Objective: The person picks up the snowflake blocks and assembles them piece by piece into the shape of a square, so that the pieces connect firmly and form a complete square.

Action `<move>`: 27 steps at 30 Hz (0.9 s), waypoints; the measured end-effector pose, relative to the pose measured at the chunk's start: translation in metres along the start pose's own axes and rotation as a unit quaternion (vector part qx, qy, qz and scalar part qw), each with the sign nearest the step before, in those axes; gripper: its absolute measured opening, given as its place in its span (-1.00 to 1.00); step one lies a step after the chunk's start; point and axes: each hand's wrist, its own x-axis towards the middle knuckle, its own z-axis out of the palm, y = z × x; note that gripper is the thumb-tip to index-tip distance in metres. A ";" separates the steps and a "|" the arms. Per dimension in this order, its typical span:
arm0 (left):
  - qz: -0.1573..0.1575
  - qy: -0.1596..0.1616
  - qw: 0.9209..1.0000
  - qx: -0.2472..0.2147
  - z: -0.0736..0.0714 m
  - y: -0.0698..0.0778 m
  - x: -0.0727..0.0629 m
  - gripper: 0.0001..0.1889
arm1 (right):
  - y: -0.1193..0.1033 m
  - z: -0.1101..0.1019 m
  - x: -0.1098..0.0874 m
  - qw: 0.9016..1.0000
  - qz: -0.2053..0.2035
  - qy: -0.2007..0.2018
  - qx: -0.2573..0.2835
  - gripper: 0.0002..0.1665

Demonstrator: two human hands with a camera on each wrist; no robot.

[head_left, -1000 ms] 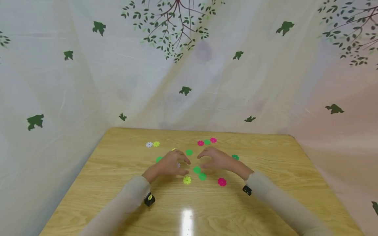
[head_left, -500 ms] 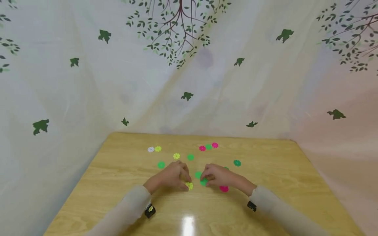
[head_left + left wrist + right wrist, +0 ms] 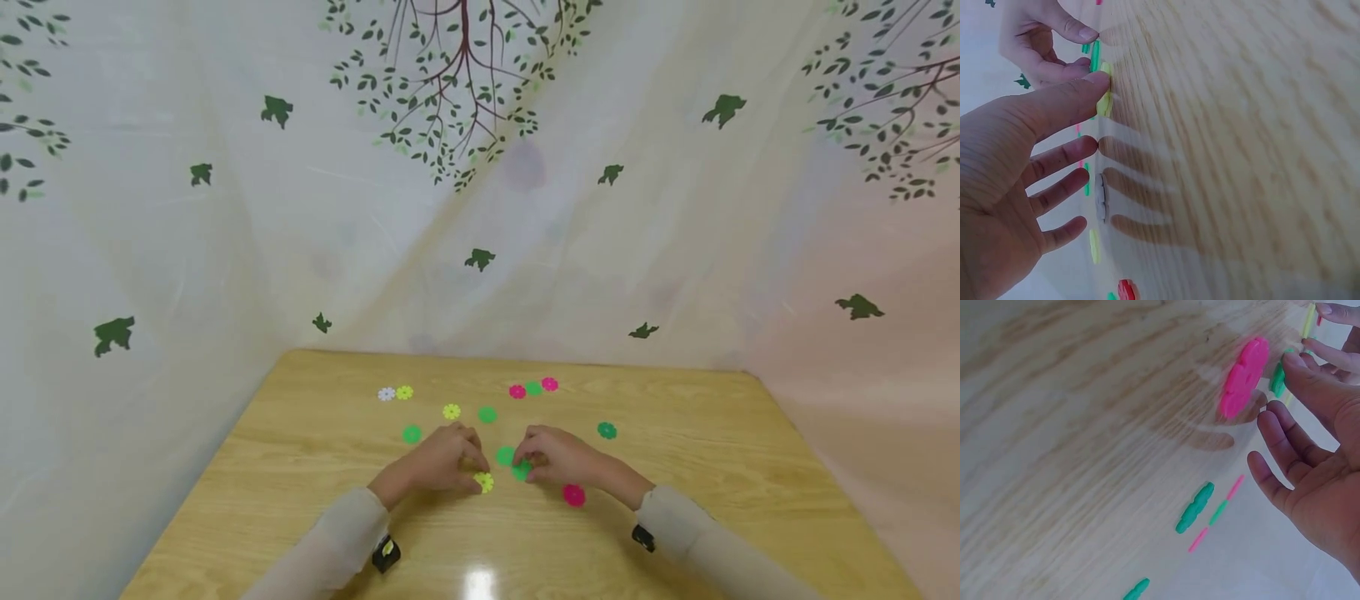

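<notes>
In the head view my left hand (image 3: 446, 458) pinches a yellow flower-shaped disc (image 3: 486, 482) at the table's middle, thumb and index finger at its edges. The left wrist view has the yellow disc (image 3: 1104, 94) on edge-on view by the thumb, the other fingers spread above the wood. Just right of it, my right hand (image 3: 558, 456) pinches a green flower-shaped disc (image 3: 521, 472) between thumb and index finger. A second green disc (image 3: 505, 456) touches or overlaps that one at its upper left. Both held discs appear flat on or close to the tabletop.
A pink disc (image 3: 573, 495) lies below my right hand, a dark green disc (image 3: 607, 430) farther right. Behind are a pink-green-pink row (image 3: 533, 388), a white disc (image 3: 386, 394) beside a yellow one (image 3: 405, 392), and several loose discs. A printed curtain (image 3: 420, 275) stands behind the table (image 3: 300, 500).
Both hands have come down to the table and their fingers have closed in, the left on the yellow disc, the right on the green disc. The head view has tilted upward slightly.
</notes>
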 end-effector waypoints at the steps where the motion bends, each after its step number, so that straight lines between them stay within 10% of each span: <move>1: -0.002 -0.002 1.000 -0.002 0.000 0.000 0.001 -0.74 | 0.000 0.000 0.000 1.000 0.000 0.001 -0.002 -0.74; 27: -0.078 0.033 0.987 -0.135 -0.001 0.000 0.006 -0.80 | 0.002 0.000 0.019 1.000 0.002 0.015 -0.010 -0.82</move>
